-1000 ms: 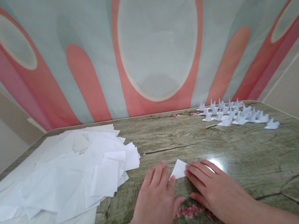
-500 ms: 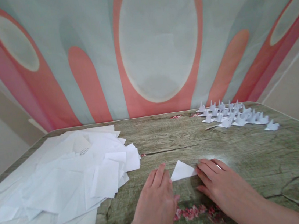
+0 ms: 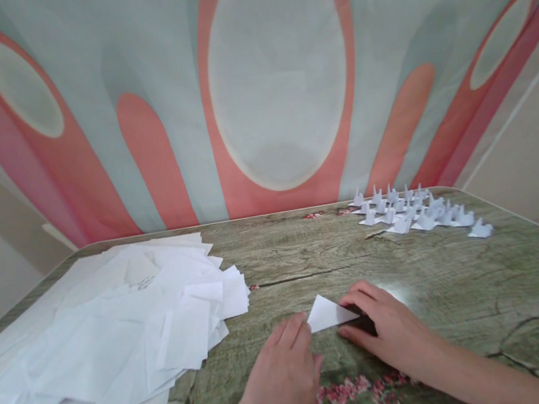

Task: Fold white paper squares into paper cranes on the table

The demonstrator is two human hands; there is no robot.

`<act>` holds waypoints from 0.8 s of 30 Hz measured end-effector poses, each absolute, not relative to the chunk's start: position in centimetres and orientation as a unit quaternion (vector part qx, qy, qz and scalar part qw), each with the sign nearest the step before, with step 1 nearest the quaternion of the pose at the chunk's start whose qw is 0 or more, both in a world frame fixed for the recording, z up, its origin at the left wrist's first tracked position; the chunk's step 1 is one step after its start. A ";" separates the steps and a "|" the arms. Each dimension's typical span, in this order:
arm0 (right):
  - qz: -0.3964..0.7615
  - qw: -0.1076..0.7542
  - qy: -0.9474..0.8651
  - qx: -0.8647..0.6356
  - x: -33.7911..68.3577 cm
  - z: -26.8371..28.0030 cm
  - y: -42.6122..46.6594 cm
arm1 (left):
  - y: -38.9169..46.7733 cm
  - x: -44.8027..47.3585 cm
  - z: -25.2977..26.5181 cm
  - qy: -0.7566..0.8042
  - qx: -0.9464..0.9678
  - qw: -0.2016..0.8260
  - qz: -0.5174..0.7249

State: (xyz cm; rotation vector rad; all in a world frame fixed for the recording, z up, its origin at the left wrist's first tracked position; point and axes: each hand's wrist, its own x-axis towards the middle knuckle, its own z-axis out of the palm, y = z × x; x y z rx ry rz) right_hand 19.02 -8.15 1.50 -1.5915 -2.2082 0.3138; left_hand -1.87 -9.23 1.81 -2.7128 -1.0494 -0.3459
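A small white sheet of paper folded into a triangle (image 3: 328, 314) lies on the table between my two hands, its peak pointing away from me. My left hand (image 3: 283, 367) rests flat at the triangle's left corner, fingertips against the paper and thumb apart. On the other side, my right hand (image 3: 381, 323) curves around the right corner. Its thumb and fingers are spread, with a gap between them where the paper's tip shows. Whether the right fingertips touch the paper I cannot tell.
A wide pile of loose white paper sheets (image 3: 105, 352) covers the left of the wood-grain table (image 3: 282, 260). Several small folded white paper figures (image 3: 425, 217) stand in rows at the back right. Behind the table hangs a patterned pink and grey-green backdrop (image 3: 277, 80).
My right hand has lifted from lying flat at the paper's right end, and its thumb and fingers have parted. The right tip now shows. My left hand has hardly moved; the view shifted slightly.
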 end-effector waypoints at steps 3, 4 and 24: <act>0.165 0.215 -0.766 -0.584 18.8 1.1 -7.9 | -8.8 -2.2 1.8 -0.360 -0.920 0.077 -0.134; 0.177 0.219 -0.760 -0.586 18.7 0.9 -7.8 | -8.6 -2.3 1.9 -0.366 -0.919 0.058 -0.137; 0.226 0.358 -0.794 -0.436 17.3 1.4 -9.9 | -7.3 -3.2 2.1 -0.360 -0.891 -0.072 -0.269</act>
